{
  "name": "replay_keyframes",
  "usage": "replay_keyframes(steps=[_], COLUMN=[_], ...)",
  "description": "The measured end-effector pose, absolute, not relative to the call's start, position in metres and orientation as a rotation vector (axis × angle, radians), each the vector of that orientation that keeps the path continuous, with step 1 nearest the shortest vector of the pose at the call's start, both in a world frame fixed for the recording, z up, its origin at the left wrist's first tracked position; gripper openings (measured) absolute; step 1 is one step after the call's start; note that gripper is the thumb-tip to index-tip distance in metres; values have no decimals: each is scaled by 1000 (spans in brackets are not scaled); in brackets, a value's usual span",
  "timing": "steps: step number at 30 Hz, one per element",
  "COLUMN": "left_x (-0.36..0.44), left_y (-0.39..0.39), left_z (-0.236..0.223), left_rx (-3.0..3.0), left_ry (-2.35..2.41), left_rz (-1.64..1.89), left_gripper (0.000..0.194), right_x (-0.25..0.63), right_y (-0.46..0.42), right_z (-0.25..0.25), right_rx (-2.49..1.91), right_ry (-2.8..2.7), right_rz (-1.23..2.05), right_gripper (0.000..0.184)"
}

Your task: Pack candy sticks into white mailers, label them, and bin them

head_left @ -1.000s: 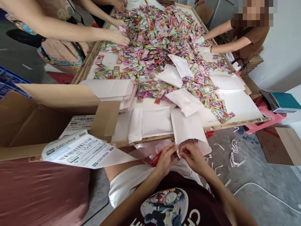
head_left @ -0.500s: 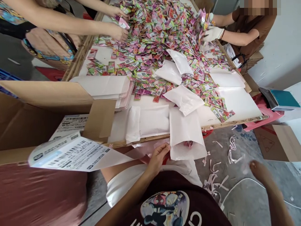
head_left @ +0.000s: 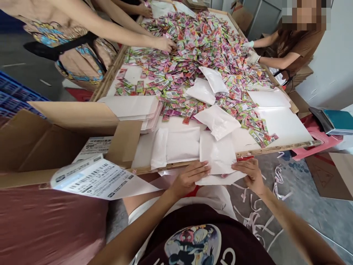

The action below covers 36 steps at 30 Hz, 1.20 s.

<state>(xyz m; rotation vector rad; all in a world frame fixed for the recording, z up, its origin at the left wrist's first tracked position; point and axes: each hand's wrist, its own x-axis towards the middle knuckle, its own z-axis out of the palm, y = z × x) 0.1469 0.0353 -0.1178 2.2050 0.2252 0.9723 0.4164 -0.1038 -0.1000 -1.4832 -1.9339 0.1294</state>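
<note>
A white mailing bag (head_left: 220, 152) lies over the table's front edge with its mouth towards me. My left hand (head_left: 190, 177) grips the bag's left edge near the mouth, fingers closed on it. On the opposite edge my right hand (head_left: 251, 174) pinches the bag too. Below the mouth the flap hangs out towards my lap, and a bit of pink shows in the opening. Just left of this bag lies a flat white bag (head_left: 183, 143) with its end folded over. A filled white bag (head_left: 217, 121) rests against its far end.
Small colourful sachets (head_left: 193, 44) are heaped across the table (head_left: 289, 121). A stack of white bags (head_left: 132, 106) stands left, beside an open carton (head_left: 68, 121) with a printed label sheet (head_left: 93, 178). Co-workers' hands (head_left: 165, 44) reach into the heap. Paper strips (head_left: 253, 221) litter the floor.
My right hand let go of the bag, swung out right, and has come back to its right edge. The bag's gaping mouth is now flattened between both hands.
</note>
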Motion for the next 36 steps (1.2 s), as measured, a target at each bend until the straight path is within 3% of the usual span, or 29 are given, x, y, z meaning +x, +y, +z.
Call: replay_keyframes(steps=[2,4,11,18,26,29,32,36], left_x=[150,155,174,176,178,178,172,156], left_y=[25,13,-10,-7,-2,7,26,57], left_z=[-118,-116,-117,-122,-117,-97,-71,-57], left_rx=[2111,1987,1517,1266,1125,1191,1342,1602], left_ry=[377,585,1138,1197,1107,1079,1093,1174], left_rz=[1035,1081,1005,886,819,861,975,1072], left_gripper=[27,19,33,40,39,31,28,29], right_x=[411,399,360,352,353,350,332,288], right_y=[-111,-115,-111,-115,-114,-105,-82,-33], right_z=[-110,-120,-146,-159,-122,-115,-111,-105], right_rx=[-1574,-1689,-1746,-1548,-1496,-1412,-1261,-1062], right_ry=[-1699,-1484,-833,-305,-249,-207,-84,-37], right_rz=[94,85,396,766,1116,1118,1032,1129], right_gripper=[26,29,42,35,40,44,33,32])
